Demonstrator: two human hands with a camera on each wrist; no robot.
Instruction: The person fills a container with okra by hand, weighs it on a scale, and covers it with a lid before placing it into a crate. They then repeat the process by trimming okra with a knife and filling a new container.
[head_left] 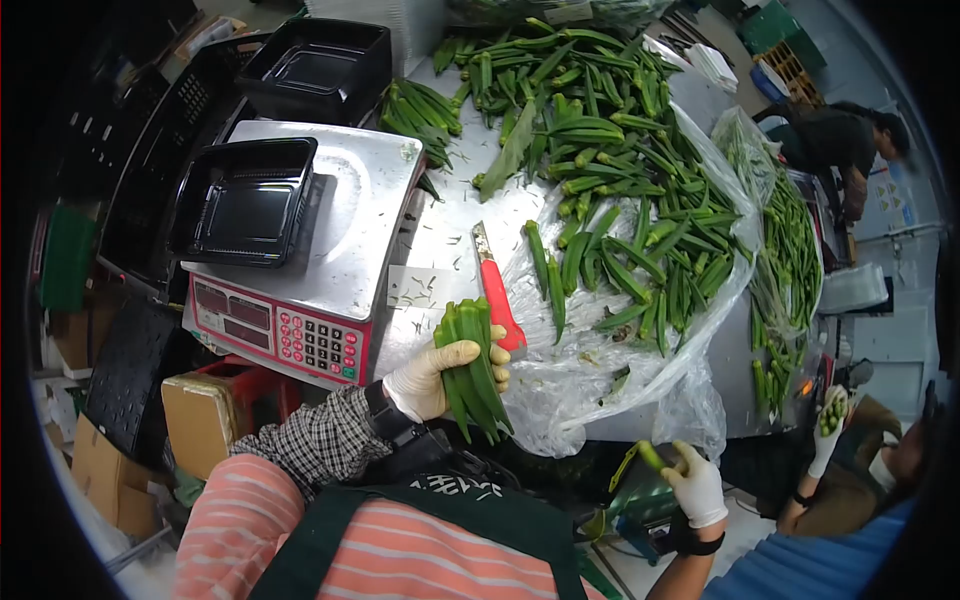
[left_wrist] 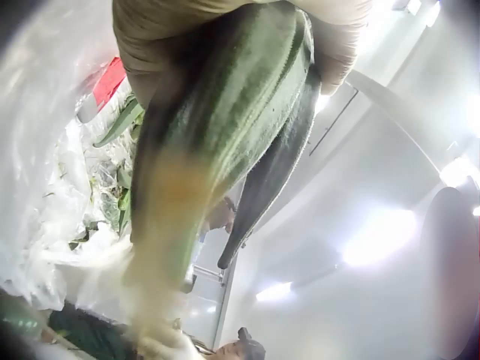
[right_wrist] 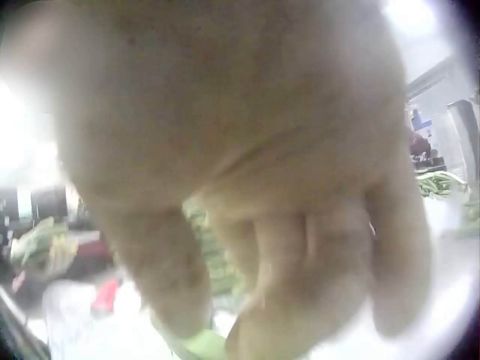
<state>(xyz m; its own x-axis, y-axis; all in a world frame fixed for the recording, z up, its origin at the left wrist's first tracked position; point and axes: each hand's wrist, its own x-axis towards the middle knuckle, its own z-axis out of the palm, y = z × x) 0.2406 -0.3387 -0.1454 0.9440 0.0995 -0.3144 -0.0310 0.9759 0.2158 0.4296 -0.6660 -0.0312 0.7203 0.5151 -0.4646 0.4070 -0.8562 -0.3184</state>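
My gloved left hand (head_left: 425,380) grips a bunch of okra (head_left: 468,365) over the front of the metal table, tips pointing down. Close up in the left wrist view, the gloved fingers (left_wrist: 337,45) wrap round the ridged okra pods (left_wrist: 232,112). At the lower right of the head view, my gloved right hand (head_left: 697,490) pinches a single okra pod (head_left: 650,457) beyond the table's front edge. The right wrist view is blurred; a green okra end (right_wrist: 204,345) shows between thumb and finger. A large okra heap (head_left: 610,130) covers the back of the table.
A red-handled knife (head_left: 497,300) lies near the left hand. To the left, a weighing scale (head_left: 370,200) carries a black plastic tray (head_left: 240,250), with stacked trays (head_left: 320,65) behind. Clear plastic sheeting (head_left: 560,410) and bagged okra (head_left: 785,250) lie rightward. Other people (head_left: 840,150) work at right.
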